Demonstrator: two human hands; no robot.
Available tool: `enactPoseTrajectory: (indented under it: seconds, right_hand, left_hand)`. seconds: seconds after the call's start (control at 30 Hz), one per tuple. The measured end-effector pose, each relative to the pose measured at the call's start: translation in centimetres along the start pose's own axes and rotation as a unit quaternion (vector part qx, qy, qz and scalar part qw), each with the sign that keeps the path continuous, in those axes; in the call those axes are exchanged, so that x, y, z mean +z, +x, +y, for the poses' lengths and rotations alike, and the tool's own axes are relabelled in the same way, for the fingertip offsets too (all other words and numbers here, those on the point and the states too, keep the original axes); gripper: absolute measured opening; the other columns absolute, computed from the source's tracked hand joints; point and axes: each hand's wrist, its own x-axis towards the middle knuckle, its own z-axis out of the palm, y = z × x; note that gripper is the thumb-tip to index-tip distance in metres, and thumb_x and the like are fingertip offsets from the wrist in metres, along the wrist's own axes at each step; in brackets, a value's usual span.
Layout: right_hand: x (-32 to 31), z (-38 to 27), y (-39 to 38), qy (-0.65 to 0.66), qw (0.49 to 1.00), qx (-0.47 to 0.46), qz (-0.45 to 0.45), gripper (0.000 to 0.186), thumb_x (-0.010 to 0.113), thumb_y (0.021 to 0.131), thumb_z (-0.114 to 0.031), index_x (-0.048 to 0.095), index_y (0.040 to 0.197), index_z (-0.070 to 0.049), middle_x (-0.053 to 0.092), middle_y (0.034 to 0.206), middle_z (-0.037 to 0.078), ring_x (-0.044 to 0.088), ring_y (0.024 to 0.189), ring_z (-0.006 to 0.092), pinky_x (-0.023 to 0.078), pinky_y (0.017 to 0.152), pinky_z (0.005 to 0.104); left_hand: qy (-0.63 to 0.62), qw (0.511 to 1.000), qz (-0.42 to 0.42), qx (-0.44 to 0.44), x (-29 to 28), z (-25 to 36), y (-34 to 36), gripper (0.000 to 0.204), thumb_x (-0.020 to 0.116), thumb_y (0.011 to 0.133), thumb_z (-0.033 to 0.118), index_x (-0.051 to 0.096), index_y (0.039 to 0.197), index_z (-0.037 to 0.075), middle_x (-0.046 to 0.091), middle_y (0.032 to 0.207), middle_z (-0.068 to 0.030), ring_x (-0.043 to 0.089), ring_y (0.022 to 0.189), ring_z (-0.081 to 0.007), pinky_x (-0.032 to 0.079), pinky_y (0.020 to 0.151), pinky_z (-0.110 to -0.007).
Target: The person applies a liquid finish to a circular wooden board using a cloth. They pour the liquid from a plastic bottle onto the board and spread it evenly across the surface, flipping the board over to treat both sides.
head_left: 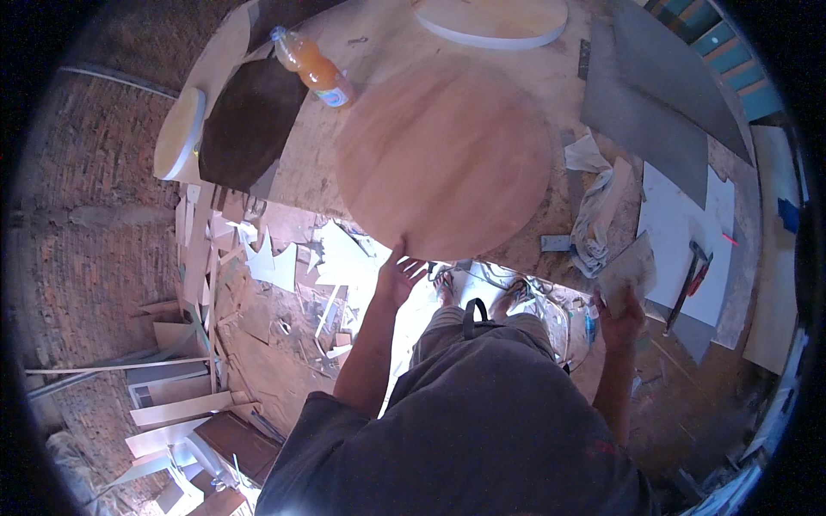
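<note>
Left hand (397, 273) pinching round wooden disc (443, 157) edge; right hand (621, 311) clasping sandpaper sheet (628, 271).

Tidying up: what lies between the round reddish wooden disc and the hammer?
In the head view, a crumpled white rag lies between the disc and hammer.
</note>
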Motion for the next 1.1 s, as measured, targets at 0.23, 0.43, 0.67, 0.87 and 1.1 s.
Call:
enactPoseTrajectory:
  seconds: [0.23, 0.43, 0.67, 0.87, 1.1]
  right_hand:
    - [2.5, -0.3, -7.5, 0.167, 0.984, 0.031, 0.047, 0.053, 0.066, 0.089, -0.02, 0.05, 0.139, -0.011, 0.053, 0.139, 0.01, 0.047, 0.131, 0.0313, 0.037, 0.109, 0.0584]
    - [7.1, -0.1, -11.8, 0.269, 0.952, 0.027, 0.146, 0.056, 0.071, 0.086, -0.02, 0.049, 0.136, -0.008, 0.054, 0.131, 0.013, 0.054, 0.122, 0.0341, 0.048, 0.102, 0.0529]
    - [5.8, 2.6, -12.9, 0.306, 0.95, 0.001, 0.059, 0.057, 0.067, 0.09, -0.024, 0.045, 0.139, -0.005, 0.057, 0.129, 0.014, 0.058, 0.118, 0.0344, 0.051, 0.095, 0.0545]
    - [6.9, 0.2, -12.0, 0.287, 0.958, 0.024, -0.006, 0.045, 0.06, 0.097, -0.019, 0.047, 0.138, -0.004, 0.06, 0.129, 0.012, 0.06, 0.117, 0.0301, 0.053, 0.096, 0.0482]
    - [6.9, -3.5, -7.3, 0.086, 0.993, 0.073, -0.015, 0.043, 0.071, 0.091, -0.012, 0.055, 0.128, 0.002, 0.064, 0.123, 0.012, 0.063, 0.112, 0.0246, 0.053, 0.095, 0.038]
  left_hand:
    - [0.291, 0.949, -0.075, 0.096, 1.7, 2.2, -0.6, 0.05, 0.066, 0.096, 0.03, 0.05, 0.131, -0.001, 0.057, 0.119, -0.0206, 0.059, 0.111, -0.033, 0.051, 0.097, -0.045]
    - [0.231, 0.959, -0.154, 0.052, -1.6, 0.9, 2.1, 0.047, 0.056, 0.101, 0.031, 0.048, 0.132, -0.005, 0.056, 0.121, -0.0231, 0.058, 0.113, -0.0361, 0.048, 0.104, -0.048]
    - [0.182, 0.953, -0.212, -0.115, -2.2, 1.3, 2.7, 0.025, 0.055, 0.1, 0.02, 0.062, 0.113, 0.0, 0.066, 0.101, -0.0147, 0.062, 0.104, -0.0291, 0.051, 0.087, -0.038]
    - [0.521, 0.815, -0.173, -0.185, 3.8, 4.0, -5.4, 0.033, 0.073, 0.085, 0.027, 0.07, 0.103, -0.001, 0.072, 0.087, -0.0128, 0.068, 0.079, -0.0214, 0.051, 0.069, -0.034]
    - [0.549, 0.78, -0.299, -0.019, 20.0, -3.2, -8.6, 0.051, 0.072, 0.09, 0.029, 0.063, 0.124, -0.007, 0.071, 0.11, -0.0122, 0.064, 0.1, -0.0183, 0.049, 0.085, -0.031]
